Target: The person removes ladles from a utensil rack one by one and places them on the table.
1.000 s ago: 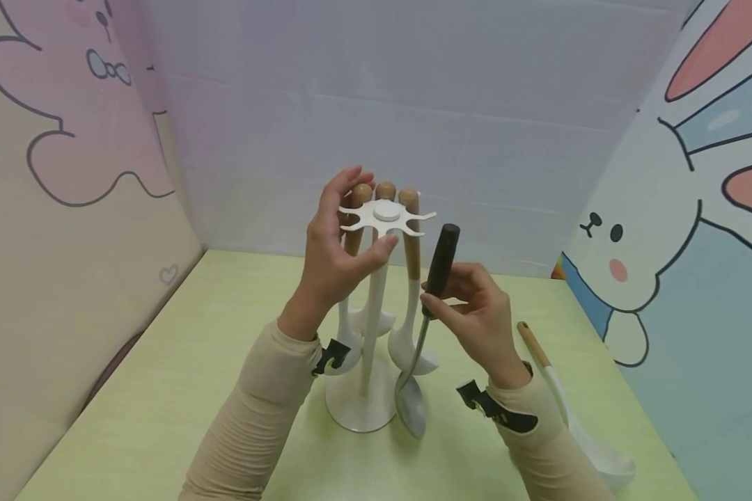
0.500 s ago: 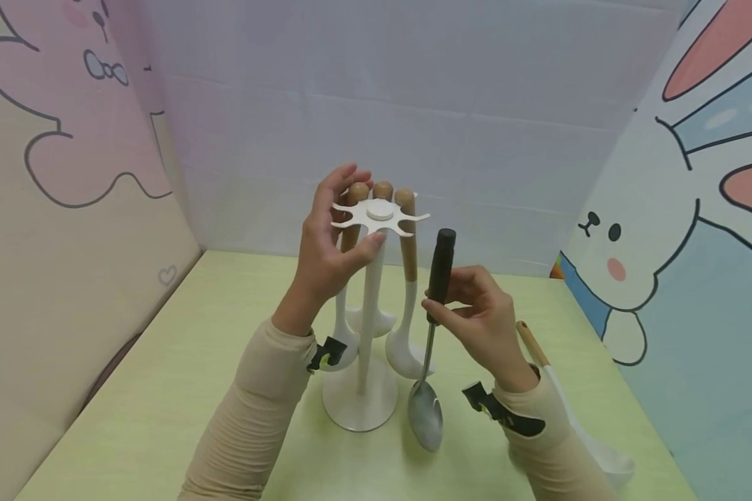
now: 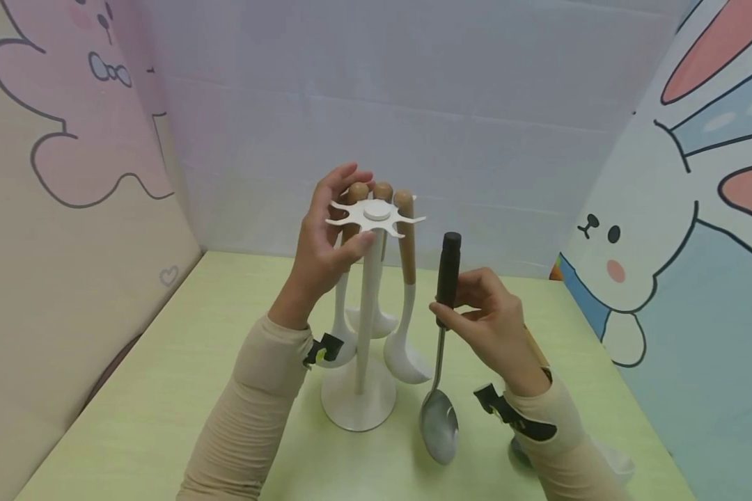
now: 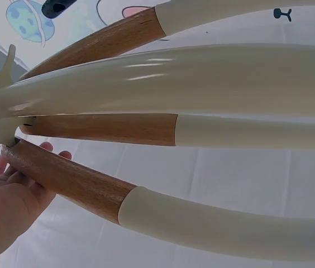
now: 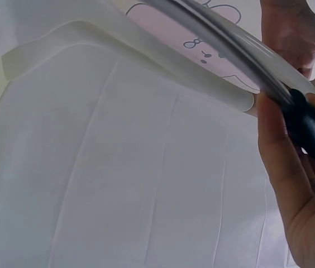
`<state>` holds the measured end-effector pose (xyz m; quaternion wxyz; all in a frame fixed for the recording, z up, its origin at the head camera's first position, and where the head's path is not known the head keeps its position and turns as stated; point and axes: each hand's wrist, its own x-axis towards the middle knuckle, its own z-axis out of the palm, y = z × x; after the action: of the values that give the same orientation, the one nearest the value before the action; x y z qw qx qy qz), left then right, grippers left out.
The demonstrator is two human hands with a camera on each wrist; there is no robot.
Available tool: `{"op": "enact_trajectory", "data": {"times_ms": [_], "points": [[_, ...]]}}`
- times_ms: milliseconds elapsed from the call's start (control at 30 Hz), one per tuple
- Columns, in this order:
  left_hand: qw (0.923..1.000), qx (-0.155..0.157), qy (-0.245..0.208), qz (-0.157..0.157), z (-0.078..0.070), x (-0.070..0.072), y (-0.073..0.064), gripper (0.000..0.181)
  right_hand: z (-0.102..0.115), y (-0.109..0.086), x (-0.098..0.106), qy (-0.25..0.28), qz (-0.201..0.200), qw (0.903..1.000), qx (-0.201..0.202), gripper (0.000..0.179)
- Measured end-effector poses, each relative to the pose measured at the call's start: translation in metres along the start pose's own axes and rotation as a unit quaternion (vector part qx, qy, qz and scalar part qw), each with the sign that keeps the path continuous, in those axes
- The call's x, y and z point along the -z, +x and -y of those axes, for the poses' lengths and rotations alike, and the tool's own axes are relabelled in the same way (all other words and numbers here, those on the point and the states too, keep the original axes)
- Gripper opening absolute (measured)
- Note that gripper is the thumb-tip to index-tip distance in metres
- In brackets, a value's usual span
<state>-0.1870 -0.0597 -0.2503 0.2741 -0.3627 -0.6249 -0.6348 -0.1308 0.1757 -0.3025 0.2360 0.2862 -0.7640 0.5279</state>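
A white utensil stand (image 3: 358,407) with a round base and a hooked top stands mid-table in the head view. My left hand (image 3: 319,250) grips its top, thumb at the front and fingers reaching behind. Three white utensils with wooden handles hang there; the right one is a ladle (image 3: 407,358). In the left wrist view, my fingers lie by the end of one wooden handle (image 4: 74,178). To the stand's right, my right hand (image 3: 491,323) pinches the black handle (image 3: 449,271) of a metal serving spoon (image 3: 440,428), bowl downward, apart from the stand.
Partly hidden behind my right sleeve, a white ladle (image 3: 614,460) with a wooden handle lies on the pale green table (image 3: 163,417). A dark rounded thing (image 3: 519,452) shows beside that sleeve. Walls with cartoon drawings close in the left and right sides.
My right hand has moved the serving spoon right, away from the stand, its bowl swinging out from the base. My left hand stays on the stand's top, which has shifted slightly left.
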Motion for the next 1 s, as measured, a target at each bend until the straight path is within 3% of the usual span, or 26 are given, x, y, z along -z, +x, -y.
{"op": "enact_trajectory", "data": {"times_ms": [400, 1000], "points": [[0.9991, 0.007, -0.036, 0.023, 0.004, 0.005, 0.000, 0.087, -0.013, -0.001, 0.013, -0.079, -0.004, 0.9967, -0.018, 0.031], [0.9968, 0.000, -0.072, 0.035, 0.006, 0.007, 0.002, 0.090, -0.051, -0.003, 0.023, -0.123, 0.026, 0.9852, -0.117, 0.027]]}}
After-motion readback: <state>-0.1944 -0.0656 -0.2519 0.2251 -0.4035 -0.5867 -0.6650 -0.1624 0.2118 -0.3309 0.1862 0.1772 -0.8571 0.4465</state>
